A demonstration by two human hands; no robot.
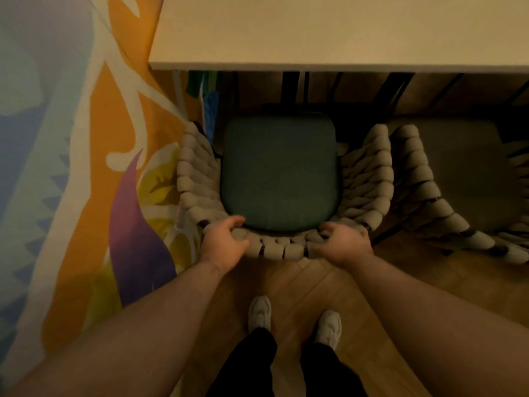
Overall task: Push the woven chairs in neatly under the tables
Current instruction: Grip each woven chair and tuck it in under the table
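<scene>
A woven chair (pixel 282 250) with thick beige rope wrapping and a teal seat cushion (pixel 279 173) stands right in front of me, facing a pale table (pixel 329 30). The front of its seat lies just short of the table's near edge. My left hand (pixel 224 243) grips the left part of the curved backrest rim. My right hand (pixel 342 245) grips the right part of the same rim. Both sets of fingers curl over the rope.
A second woven chair (pixel 423 181) with a grey-beige cushion stands close on the right, almost touching the first. A colourful painted wall (pixel 71 167) runs along the left, next to the chair. My two white shoes (pixel 294 319) stand on the wooden floor behind the chair.
</scene>
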